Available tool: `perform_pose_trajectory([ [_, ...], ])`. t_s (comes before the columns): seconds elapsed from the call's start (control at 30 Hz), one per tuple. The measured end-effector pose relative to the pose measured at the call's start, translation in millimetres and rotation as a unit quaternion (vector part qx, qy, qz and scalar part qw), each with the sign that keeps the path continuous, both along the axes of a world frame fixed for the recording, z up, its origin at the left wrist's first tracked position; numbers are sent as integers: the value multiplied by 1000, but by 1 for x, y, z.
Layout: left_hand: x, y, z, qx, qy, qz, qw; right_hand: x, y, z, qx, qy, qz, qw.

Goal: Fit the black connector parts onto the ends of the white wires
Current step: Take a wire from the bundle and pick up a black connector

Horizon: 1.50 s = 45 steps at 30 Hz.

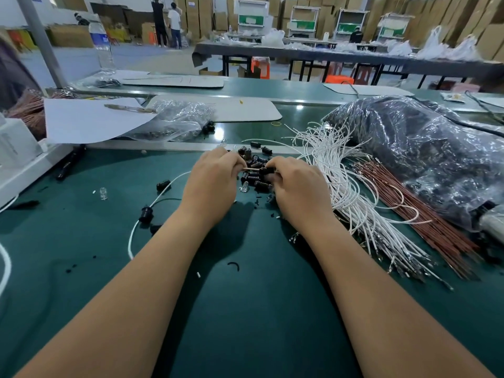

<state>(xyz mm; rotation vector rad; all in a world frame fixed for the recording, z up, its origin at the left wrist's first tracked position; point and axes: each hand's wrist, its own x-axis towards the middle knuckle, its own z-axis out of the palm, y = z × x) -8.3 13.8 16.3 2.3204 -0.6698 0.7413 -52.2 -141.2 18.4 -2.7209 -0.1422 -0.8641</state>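
My left hand (211, 184) and my right hand (296, 186) meet over a small pile of black connector parts (255, 162) on the green mat. The left fingers pinch a thin pale wire end (249, 168) that runs across to the right hand. My right hand grips a black connector part (266, 171) at that wire's end. A big bundle of white wires (351, 192) fans out just right of my right hand. To the left lies a white wire (152, 203) with a black connector (146, 214) on it.
Brown wires (425, 211) lie beside the white bundle. A large plastic bag of dark parts (425, 148) fills the right side. A smaller bag (177, 121) and a white sheet (90, 118) sit at the back left. Small clear bulbs (103, 192) and black scraps dot the mat.
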Motion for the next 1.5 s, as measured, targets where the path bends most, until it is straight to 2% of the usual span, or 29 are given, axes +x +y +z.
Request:
perform_pose_trajectory([
  [0.2,0,0,-2,42,-8,52,998,2,2,-3,1,-4,-36,999],
  [0.3,-2,1,-4,42,4,-7,999,1,2,-4,-9,2,-22,1000],
  [0.4,-8,-3,-5,-4,45,-81,996,-2,3,-4,26,14,26,999],
  [0.5,-8,-4,-3,-83,82,-65,991,-1,1,-3,60,13,40,997],
  [0.7,-1,8,-2,-132,124,-47,982,1,-11,0,132,-5,-41,990],
  [0.8,2,15,-1,-170,131,-44,976,0,-13,0,136,-15,-60,989],
  [0.93,5,16,-2,-179,131,-42,974,-3,-9,3,129,-57,-22,990],
  [1.17,8,18,-4,-216,157,-63,962,-5,-4,3,147,-56,43,987],
  [1.5,9,21,-6,-212,156,-64,963,-3,-5,4,196,-91,54,975],
])
